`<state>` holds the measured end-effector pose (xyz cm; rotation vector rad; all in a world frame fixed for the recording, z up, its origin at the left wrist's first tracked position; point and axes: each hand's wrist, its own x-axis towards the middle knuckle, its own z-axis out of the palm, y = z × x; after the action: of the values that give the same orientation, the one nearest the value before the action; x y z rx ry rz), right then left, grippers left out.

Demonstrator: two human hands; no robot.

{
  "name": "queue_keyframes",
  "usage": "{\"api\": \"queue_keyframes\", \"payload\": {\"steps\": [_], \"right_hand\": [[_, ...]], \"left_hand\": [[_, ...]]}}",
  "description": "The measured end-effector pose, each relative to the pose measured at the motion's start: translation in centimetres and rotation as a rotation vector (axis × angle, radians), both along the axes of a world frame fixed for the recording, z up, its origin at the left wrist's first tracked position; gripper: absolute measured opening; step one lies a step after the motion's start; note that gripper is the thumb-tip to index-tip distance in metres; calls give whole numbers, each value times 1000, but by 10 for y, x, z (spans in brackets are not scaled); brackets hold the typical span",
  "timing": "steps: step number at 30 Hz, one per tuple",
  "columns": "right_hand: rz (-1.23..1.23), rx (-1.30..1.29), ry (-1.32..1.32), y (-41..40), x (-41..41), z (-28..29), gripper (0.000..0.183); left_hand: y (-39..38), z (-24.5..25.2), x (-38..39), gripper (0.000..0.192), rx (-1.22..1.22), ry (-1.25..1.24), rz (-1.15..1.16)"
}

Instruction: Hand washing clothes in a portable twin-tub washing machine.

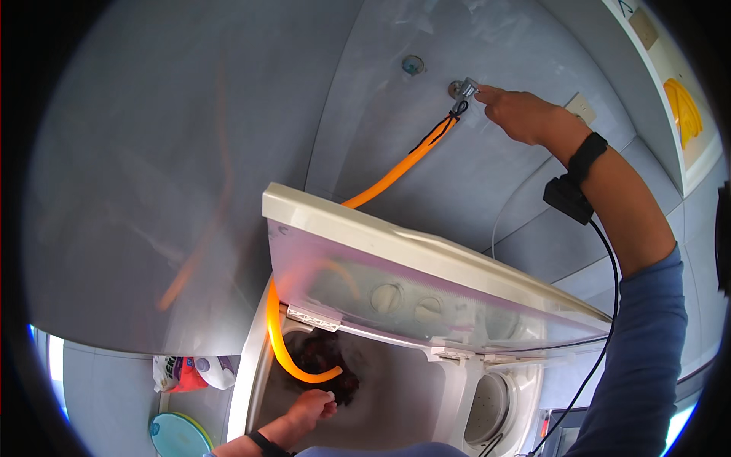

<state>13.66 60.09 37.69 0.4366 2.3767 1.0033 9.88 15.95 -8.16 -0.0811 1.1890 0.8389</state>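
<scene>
My right hand (517, 114) is raised to a chrome wall tap (467, 90), its fingertips at the tap's handle. An orange hose (400, 171) is tied to the spout with a black cord. It runs down behind the raised lid (365, 274) of a twin-tub washing machine and curls over the wash tub (400, 388). Below the hose's free end lies dark wet cloth (320, 357). Just in front of that end, my left hand (311, 408) hovers over the tub with its fingers curled. A small pale spot shows at its fingertips; what it is cannot be told.
The spin tub (485, 408) is to the right of the wash tub. Detergent packages (197, 371) and a light-blue basin (180, 435) are at the lower left. A wall socket (579, 108) is behind my right wrist. A yellow plastic item (682, 113) sits on a shelf.
</scene>
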Motion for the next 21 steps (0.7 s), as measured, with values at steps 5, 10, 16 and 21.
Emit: {"api": "queue_keyframes", "payload": {"steps": [5, 10, 16, 21], "right_hand": [[73, -6, 148, -2, 14, 0, 25], [-20, 3, 169, -20, -6, -4, 33], [42, 48, 167, 5, 7, -9, 33], [-84, 68, 118, 10, 15, -14, 38]], "left_hand": [[-3, -4, 2, 16, 25, -40, 18], [-2, -4, 2, 16, -3, -18, -4], [-3, 7, -1, 17, 13, -40, 11], [-1, 17, -3, 18, 27, -49, 25]]}}
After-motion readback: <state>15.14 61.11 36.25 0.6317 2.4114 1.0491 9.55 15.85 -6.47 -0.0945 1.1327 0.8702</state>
